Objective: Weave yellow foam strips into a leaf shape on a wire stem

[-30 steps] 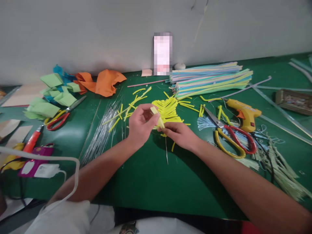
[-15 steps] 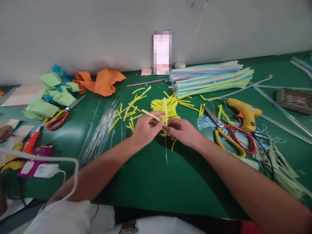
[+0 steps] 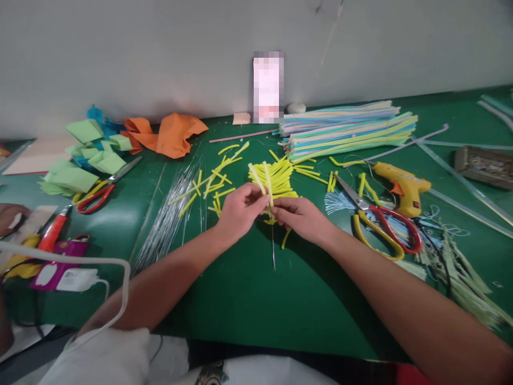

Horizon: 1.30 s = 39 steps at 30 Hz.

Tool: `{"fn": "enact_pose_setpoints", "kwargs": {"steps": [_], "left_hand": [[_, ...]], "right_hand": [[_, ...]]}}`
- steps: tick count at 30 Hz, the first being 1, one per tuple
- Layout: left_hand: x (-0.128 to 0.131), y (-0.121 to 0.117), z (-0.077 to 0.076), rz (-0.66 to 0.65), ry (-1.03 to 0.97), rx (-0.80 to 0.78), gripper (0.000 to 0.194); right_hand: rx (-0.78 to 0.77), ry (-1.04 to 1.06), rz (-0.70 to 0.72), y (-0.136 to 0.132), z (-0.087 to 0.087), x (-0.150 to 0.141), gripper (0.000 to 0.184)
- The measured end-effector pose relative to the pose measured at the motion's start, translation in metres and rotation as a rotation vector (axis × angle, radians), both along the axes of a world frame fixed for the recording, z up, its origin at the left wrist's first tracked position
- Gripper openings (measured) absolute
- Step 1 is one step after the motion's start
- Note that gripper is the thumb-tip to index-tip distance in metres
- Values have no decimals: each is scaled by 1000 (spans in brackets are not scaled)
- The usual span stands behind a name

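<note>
Both my hands are closed around a pale yellow pipe cleaner, whose two ends stick up close together above my fingers. My left hand pinches it from the left. My right hand grips it low down from the right, and the fingertips almost meet. Behind them on the green table lies a dense fan of short yellow pipe cleaner pieces, its lower part hidden by my hands. A thin wire stem points toward me from below my fingers. Loose yellow pieces are scattered to the left.
Silvery wires lie left, scissors and green paper beyond. A bundle of long pipe cleaners rests behind. On the right are scissors, a yellow glue gun and tassels. Another person's hand is far left.
The pipe cleaner's left end has swung upright, from slanting left to standing beside the other end. My hands have hardly moved. The other person's hand at the far left has shifted.
</note>
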<state>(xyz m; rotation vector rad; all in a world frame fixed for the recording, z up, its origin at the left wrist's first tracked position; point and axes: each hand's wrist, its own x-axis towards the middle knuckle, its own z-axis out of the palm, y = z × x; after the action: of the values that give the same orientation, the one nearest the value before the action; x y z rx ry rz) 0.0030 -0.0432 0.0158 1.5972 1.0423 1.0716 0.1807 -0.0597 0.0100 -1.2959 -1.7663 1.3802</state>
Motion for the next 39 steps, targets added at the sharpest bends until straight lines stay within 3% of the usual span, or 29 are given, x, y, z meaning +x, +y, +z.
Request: {"fn": "enact_pose_setpoints", "kwargs": {"steps": [7, 11, 32, 39], "left_hand": [[2, -1, 0, -14, 57, -29, 17], [3, -1, 2, 2, -6, -35, 15], [2, -1, 1, -23, -65, -26, 16], [2, 3, 5, -122, -152, -201, 13]], "right_hand": [[-55, 29, -22, 0, -2, 1, 23], [-62, 49, -7, 0, -2, 1, 17], [-61, 36, -35, 1, -3, -1, 22], [-50, 9, -29, 1, -3, -1, 21]]}}
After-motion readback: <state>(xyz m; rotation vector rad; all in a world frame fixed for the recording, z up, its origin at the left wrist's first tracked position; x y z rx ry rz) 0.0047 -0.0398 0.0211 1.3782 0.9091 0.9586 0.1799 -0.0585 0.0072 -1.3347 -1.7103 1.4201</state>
